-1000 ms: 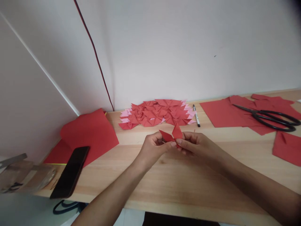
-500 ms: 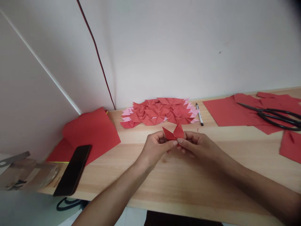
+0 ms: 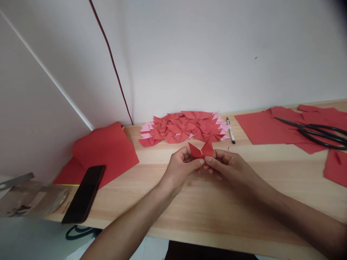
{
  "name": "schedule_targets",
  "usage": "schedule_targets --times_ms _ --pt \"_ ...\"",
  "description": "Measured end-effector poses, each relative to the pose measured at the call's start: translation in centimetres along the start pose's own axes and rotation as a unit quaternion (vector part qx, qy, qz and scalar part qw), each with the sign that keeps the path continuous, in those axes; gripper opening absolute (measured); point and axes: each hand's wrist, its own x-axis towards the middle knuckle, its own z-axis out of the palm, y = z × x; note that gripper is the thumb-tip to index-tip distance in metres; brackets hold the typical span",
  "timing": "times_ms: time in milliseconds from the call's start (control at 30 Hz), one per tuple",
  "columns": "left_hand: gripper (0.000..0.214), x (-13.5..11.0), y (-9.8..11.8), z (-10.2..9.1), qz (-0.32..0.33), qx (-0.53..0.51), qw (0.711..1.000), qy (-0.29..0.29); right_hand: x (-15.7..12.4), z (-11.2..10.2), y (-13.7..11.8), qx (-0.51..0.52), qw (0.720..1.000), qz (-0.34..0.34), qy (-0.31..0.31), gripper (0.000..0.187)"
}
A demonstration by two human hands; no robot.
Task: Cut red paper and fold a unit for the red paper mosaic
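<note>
Folded red paper (image 3: 207, 149) is sitting between our two hands, over the pale wooden table (image 3: 184, 213). We are pinching it low down: our left hand (image 3: 180, 165) is holding one side, and our right hand (image 3: 229, 162) is holding the other. Our thumbs (image 3: 195, 164) are nearly meeting at the bottom, and two pointy flaps (image 3: 195, 151) are sticking up and leaning apart, a bit like ears. Some of our fingers are hiding behind the paper, so we are not seeing all of them.

Just past our hands, a heap of folded papers (image 3: 180, 128) is lying by the wall (image 3: 203, 54), mostly red, with pink points poking out at both ends. A white pen (image 3: 230, 130) is lying just beside its right end.

Farther to the right, big black scissors (image 3: 325, 136) are resting on flat red sheets (image 3: 260, 128), and one more red piece (image 3: 336, 168) is lying closer to us.

Over on the left, a black phone (image 3: 84, 195) is lying partly on big red paper (image 3: 115, 148). Near it, a see-through box (image 3: 48, 198) is looking blurry. Higher up, a dark cord (image 3: 111, 57) is running down in front of us.
</note>
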Motion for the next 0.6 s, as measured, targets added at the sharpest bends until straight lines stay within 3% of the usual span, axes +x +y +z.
schedule_targets --times_ms 400,600 --pt "0.022 0.02 -0.30 -0.13 0.004 -0.029 0.999 0.029 0.47 -0.72 0.24 -0.033 0.997 0.029 -0.063 0.035" --pt "0.019 0.11 -0.39 -0.16 0.015 -0.019 0.999 0.029 0.34 -0.23 -0.30 -0.052 0.997 0.023 -0.051 0.034"
